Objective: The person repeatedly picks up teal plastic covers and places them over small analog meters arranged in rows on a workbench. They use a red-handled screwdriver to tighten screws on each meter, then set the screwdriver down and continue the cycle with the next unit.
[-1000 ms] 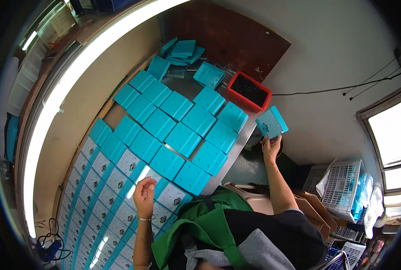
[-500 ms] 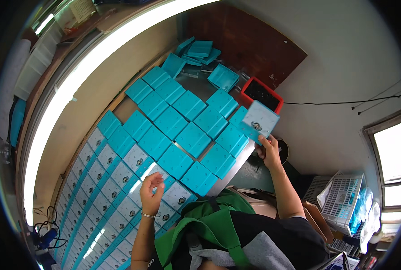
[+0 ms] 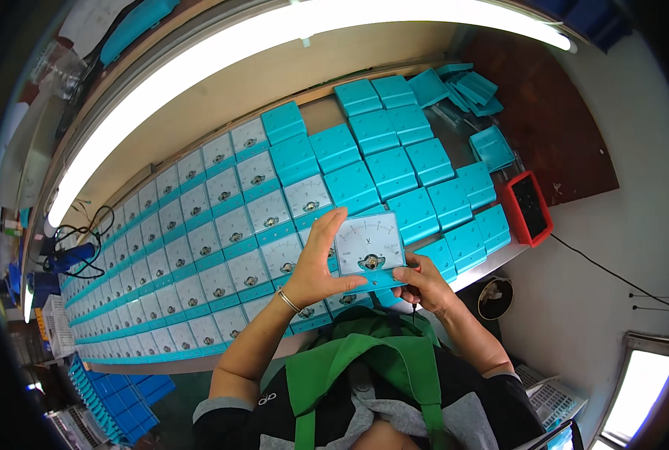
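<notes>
A panel voltmeter [image 3: 367,238] with a white dial face and a teal case is held up before my chest, dial toward me. My left hand [image 3: 313,266] grips its left side, fingers along the upper edge and thumb at the lower corner. My right hand [image 3: 429,286] pinches the lower right corner. Below the right fingers a thin dark thing [image 3: 414,309] sticks out, too small to name. Behind and left stand rows of similar meters [image 3: 235,237], dials showing. Beyond my hands lie teal cases [image 3: 390,171] with blank faces up.
A red bin [image 3: 528,210] with small dark parts stands at the bench's right end. Loose teal covers [image 3: 473,88] are piled at the back right, near an open teal case [image 3: 492,148]. A long lamp [image 3: 199,64] arches above. Blue crates [image 3: 128,401] stand at lower left.
My right hand has brought the voltmeter from the right side to in front of my chest. My left hand has moved onto it. The view has turned left.
</notes>
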A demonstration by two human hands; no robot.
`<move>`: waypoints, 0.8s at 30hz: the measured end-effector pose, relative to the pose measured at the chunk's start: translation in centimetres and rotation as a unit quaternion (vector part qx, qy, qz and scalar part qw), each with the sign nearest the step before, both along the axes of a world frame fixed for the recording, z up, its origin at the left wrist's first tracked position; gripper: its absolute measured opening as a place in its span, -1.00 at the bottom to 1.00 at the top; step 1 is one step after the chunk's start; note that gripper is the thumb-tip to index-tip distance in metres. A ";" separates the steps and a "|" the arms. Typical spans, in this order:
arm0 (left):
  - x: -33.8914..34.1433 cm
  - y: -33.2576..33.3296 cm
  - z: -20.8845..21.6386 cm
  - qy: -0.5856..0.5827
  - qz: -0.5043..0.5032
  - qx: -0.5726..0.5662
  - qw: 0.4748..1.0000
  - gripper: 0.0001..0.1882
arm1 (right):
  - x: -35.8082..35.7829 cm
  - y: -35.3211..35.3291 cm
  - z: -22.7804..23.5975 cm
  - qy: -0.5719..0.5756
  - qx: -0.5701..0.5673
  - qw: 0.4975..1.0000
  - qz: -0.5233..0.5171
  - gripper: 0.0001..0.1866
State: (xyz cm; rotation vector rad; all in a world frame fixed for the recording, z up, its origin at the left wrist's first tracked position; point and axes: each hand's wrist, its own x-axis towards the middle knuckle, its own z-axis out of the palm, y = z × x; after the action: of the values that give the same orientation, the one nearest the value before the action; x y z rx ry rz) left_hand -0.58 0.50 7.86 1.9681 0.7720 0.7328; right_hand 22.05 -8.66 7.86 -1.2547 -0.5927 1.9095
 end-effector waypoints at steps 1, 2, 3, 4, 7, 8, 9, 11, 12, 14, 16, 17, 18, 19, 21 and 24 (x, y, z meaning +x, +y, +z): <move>-0.3 0.0 0.0 0.005 0.000 0.012 1.000 0.13 | -0.2 0.1 -0.1 0.000 0.002 1.000 0.004 -0.42; -0.6 0.0 0.0 0.011 0.003 0.010 1.000 0.12 | -0.3 0.2 -0.3 0.000 0.001 1.000 0.010 -0.42; -0.8 -0.1 0.1 0.016 0.006 0.008 1.000 0.11 | -0.5 0.4 -0.3 0.000 -0.001 1.000 0.016 -0.41; -1.1 -0.2 0.2 0.022 0.009 0.007 1.000 0.10 | -0.6 0.5 -0.4 -0.001 -0.002 1.000 0.022 -0.41; -1.5 -0.4 0.4 0.017 0.027 0.008 0.999 0.05 | -0.8 0.8 -0.7 0.003 -0.004 0.999 0.033 -0.40; -1.6 -0.4 0.4 0.014 0.037 0.010 0.999 0.05 | -0.8 0.9 -0.6 0.003 0.001 0.999 0.035 -0.40; -1.6 -0.5 0.3 0.010 0.045 0.012 0.999 0.06 | -0.8 0.9 -0.5 0.002 0.005 0.999 0.035 -0.39; -1.8 -0.6 0.3 0.004 0.061 0.012 0.998 0.07 | -0.5 1.0 -0.8 0.050 0.011 0.998 0.029 -0.40; -1.8 -0.6 0.4 0.000 0.067 0.011 0.998 0.08 | 0.1 1.0 -1.7 0.098 0.012 0.995 0.020 -0.41; -1.9 -0.6 0.5 -0.003 0.076 0.020 0.997 0.09 | 0.4 1.1 -3.9 0.126 -0.006 0.992 -0.020 -0.41; -1.8 -0.4 0.7 -0.006 0.085 0.041 0.995 0.10 | -0.1 1.9 -4.8 0.081 -0.044 0.992 -0.081 -0.39; -1.8 -0.5 0.8 -0.007 0.085 0.026 0.996 0.11 | -0.4 1.8 -4.7 0.032 -0.030 0.997 -0.062 -0.35; -1.9 -0.5 0.9 -0.006 0.089 0.012 0.996 0.11 | -1.0 2.3 -3.7 0.050 -0.025 0.996 -0.065 -0.31; -2.0 -0.6 1.0 -0.004 0.091 -0.002 0.996 0.12 | -1.5 2.6 -2.7 0.067 -0.020 0.995 -0.071 -0.27; -1.7 -0.8 0.8 -0.024 0.108 -0.027 0.993 0.08 | -1.3 3.0 -2.4 0.126 -0.030 0.990 -0.054 -0.13; -1.2 -1.2 0.7 -0.029 0.099 -0.056 0.993 0.10 | -2.0 2.9 -1.7 0.188 -0.080 0.978 -0.044 -0.11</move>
State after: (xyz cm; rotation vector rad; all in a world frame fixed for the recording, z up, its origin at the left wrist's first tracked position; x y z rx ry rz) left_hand -1.81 -0.70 8.58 1.7793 0.9626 0.8418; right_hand 20.10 -5.78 6.16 -0.9598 -0.1866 2.0803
